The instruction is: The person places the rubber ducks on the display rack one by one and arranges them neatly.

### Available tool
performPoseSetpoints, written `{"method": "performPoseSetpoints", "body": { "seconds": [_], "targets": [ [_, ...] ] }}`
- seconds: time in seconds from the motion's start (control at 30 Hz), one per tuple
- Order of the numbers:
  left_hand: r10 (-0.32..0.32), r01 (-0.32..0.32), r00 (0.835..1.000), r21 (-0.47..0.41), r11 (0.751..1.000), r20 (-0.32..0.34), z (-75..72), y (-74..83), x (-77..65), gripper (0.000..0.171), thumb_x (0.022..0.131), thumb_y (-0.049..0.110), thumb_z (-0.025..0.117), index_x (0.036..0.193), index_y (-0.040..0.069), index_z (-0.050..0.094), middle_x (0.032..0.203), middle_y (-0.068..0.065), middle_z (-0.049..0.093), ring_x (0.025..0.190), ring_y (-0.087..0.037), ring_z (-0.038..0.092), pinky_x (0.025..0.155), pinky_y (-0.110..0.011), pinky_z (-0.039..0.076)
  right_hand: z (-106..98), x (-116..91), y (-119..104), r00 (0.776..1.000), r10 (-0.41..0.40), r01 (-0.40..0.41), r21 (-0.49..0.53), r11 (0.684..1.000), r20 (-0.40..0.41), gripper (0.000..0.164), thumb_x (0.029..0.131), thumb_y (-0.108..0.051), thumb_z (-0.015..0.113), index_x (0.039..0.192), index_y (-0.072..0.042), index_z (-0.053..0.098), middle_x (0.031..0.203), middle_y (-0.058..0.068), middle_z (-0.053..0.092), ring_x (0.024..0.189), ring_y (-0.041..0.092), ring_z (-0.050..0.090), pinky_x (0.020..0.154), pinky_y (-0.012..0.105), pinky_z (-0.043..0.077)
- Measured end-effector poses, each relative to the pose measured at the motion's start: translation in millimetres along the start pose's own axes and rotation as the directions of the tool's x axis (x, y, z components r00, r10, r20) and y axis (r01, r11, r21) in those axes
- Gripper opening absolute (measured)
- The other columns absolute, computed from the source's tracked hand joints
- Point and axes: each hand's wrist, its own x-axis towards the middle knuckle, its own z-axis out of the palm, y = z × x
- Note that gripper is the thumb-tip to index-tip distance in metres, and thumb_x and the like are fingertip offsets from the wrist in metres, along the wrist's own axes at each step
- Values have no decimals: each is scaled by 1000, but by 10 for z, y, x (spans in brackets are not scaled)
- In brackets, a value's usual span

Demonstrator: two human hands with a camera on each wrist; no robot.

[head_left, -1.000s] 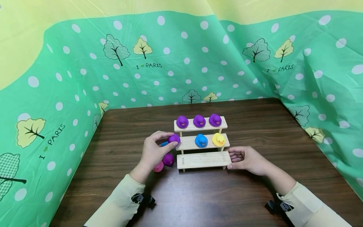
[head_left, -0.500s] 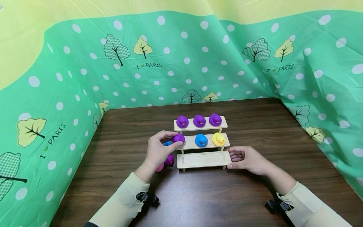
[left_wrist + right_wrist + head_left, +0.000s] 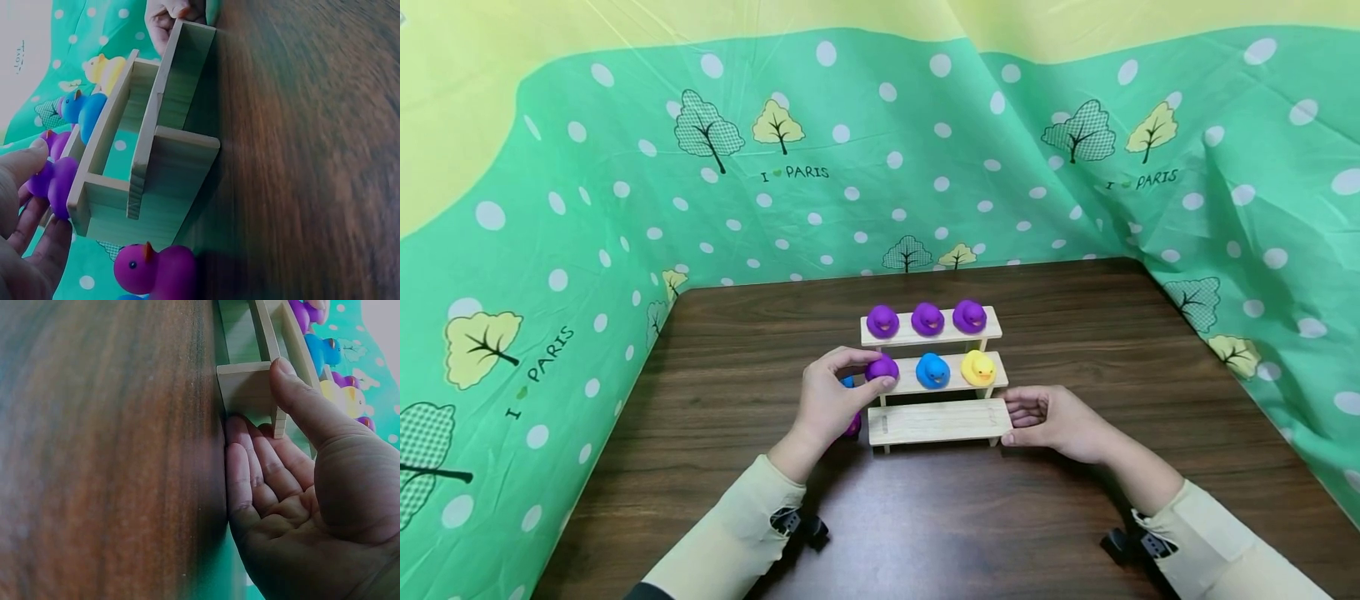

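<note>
My left hand (image 3: 831,396) pinches a purple rubber duck (image 3: 882,367) between thumb and fingers at the left end of the middle step of a three-step wooden stand (image 3: 940,422). In the left wrist view this held duck (image 3: 56,184) sits right at the end of the board. On the same step stand a blue duck (image 3: 932,371) and a yellow duck (image 3: 978,368). My right hand (image 3: 1060,423) rests against the right end of the lowest step. Its thumb (image 3: 300,397) touches the board's edge, and the loosely bent fingers reach the end leg.
Three purple ducks (image 3: 927,320) line the top step. Left of the stand another purple duck (image 3: 156,272) is on the dark wooden table (image 3: 700,467), with a blue piece (image 3: 847,382) partly hidden behind my left hand. A green patterned cloth (image 3: 865,192) hangs around the table.
My left hand has carried the purple duck rightward from beside the stand to the middle step's left end. It now covers the pink duck. My right hand has stayed put.
</note>
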Motion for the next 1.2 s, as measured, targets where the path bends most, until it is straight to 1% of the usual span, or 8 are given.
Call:
{"method": "performPoseSetpoints", "body": {
  "seconds": [0.17,0.3,0.43,0.57,0.77,0.97,1.07,1.2],
  "targets": [
    [20,-20,1000,57,998,-3,43,-17,10,32,79,22,95,108,19,83,99,9,75,92,-11,70,81,-61,58,-9,-3,2,1000,2,-2,0,1000,0,65,85,-9,89,136,16,57,124,23,70,110,27,70,91,27,60],
    [27,-27,1000,68,997,-2,60,-27,13,31,80,21,95,108,19,82,99,8,74,94,-9,72,82,-60,58,-12,-5,6,1000,-2,2,-6,1000,4,66,85,-10,89,136,16,56,124,23,70,111,28,70,91,27,60],
    [34,-34,999,81,996,1,62,-28,16,31,80,22,95,109,19,82,99,8,74,94,-10,73,82,-59,58,-6,-3,11,1000,1,-1,-6,1000,-1,64,85,-9,89,135,16,57,124,23,70,110,24,70,91,27,60],
    [29,-29,1000,96,995,7,61,-26,19,31,80,24,94,109,20,82,100,8,74,95,-11,73,82,-55,58,-2,0,12,1000,3,-3,-4,1000,-1,64,85,-9,89,135,15,58,124,22,70,109,23,70,91,28,60],
    [15,-16,1000,85,996,10,56,-16,20,32,80,23,95,109,21,82,100,8,74,95,-10,71,84,-58,58,-5,1,-2,1000,2,-2,2,1000,2,66,85,-9,89,136,16,56,125,24,70,111,27,70,91,27,60],
    [11,-13,1000,87,996,16,50,-23,14,33,80,23,95,110,20,82,101,8,74,94,-11,70,85,-56,59,5,-2,-9,1000,16,-16,2,1000,-4,66,85,-9,89,137,16,57,124,23,70,111,29,69,90,27,60],
    [14,-15,1000,46,999,22,35,-29,9,35,80,23,95,112,18,82,102,7,73,95,-12,70,87,-57,60,5,1,-2,1000,15,-15,5,1000,-2,66,85,-9,89,136,16,57,124,23,70,111,29,69,91,27,60],
    [25,-25,1000,-16,1000,18,-8,-36,-4,38,80,23,95,114,13,81,107,3,74,103,-17,72,94,-56,58,-2,6,8,1000,0,0,0,1000,2,65,85,-9,89,136,16,57,125,24,70,111,28,70,91,27,60]
  ]
}}
